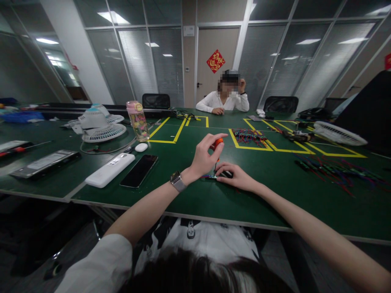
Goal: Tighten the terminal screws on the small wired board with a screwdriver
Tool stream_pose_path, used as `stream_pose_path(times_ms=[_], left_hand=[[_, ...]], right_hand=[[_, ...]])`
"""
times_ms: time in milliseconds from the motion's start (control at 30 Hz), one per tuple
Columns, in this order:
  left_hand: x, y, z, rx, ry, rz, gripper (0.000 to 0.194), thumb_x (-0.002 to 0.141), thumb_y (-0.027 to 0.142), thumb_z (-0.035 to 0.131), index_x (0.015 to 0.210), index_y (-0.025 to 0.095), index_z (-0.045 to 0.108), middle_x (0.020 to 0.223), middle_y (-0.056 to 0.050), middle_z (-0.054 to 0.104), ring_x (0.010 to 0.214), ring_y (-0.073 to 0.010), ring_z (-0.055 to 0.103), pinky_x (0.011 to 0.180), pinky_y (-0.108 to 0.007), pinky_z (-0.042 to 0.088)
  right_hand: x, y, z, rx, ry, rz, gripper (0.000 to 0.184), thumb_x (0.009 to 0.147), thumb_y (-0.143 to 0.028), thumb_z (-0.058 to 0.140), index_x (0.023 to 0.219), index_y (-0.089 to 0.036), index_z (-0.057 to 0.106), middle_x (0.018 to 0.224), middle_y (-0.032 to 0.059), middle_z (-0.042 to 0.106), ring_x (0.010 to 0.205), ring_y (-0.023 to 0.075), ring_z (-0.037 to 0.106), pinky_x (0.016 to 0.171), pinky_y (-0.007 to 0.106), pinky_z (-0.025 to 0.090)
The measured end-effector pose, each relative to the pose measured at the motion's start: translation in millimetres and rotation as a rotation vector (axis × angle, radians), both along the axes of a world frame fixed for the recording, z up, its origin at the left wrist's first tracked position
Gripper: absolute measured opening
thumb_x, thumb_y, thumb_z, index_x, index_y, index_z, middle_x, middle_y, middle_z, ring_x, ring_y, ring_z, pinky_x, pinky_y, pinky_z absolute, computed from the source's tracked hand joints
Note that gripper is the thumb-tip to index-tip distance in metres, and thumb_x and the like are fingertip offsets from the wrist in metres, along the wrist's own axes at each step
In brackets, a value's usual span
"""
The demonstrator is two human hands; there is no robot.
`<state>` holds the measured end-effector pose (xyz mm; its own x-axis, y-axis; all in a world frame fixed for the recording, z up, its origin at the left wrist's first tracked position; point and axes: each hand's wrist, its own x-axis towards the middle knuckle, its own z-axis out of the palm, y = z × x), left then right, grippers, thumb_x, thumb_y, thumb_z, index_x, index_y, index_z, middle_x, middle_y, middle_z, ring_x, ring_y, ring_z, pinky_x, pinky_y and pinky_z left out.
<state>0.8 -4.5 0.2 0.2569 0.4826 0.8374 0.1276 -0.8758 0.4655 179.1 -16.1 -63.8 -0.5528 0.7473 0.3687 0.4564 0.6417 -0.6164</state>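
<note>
Dim overall; lights [113,18] glare in the panes [166,65] at eleven and two o'clock, soft shadow [246,194] lies under the right hand [237,178], edges bow and stretch, cables [324,167] at three look smeared, and a head [229,83] at one is pixelated

The left hand [202,156] holds an orange-handled screwdriver [218,142] nearly upright, its shaft reaching down to a small circuit board [210,177] on the green table [183,201], where the right hand [237,178] rests its fingertips. Leftward, a black phone [139,171] lies beside a white oblong device [110,171]; across the table sits a person [224,99]
</note>
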Motion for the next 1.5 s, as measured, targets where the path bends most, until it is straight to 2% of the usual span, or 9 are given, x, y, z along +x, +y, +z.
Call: stream_pose_path(times_ms=[533,1500], left_hand=[[0.2,0.4,-0.5,-0.007,0.001,0.004,0.026,0.093,0.026,0.047,0.116,0.020,0.059,0.089,-0.002,0.056,0.076,-0.0097,0.054,0.069,-0.020,0.048],[0.3,0.2,-0.3,-0.021,0.004,-0.016,0.025,0.093,0.026,0.047,0.115,0.020,0.059,0.090,-0.002,0.056,0.076,-0.0091,0.055,0.070,-0.020,0.048]], right_hand=[[0.5,-0.3,0.4,0.005,0.000,0.013,0.011,0.082,-0.029,0.066,0.086,-0.020,0.070,0.104,0.0070,0.063,0.099,0.0207,0.061,0.093,0.037,0.045],[-0.4,-1.5,2.4,0.002,-0.008,0.001,0.016,0.083,-0.035,0.065,0.086,-0.019,0.070,0.103,0.0075,0.064,0.099,0.0209,0.061,0.093,0.037,0.045]])
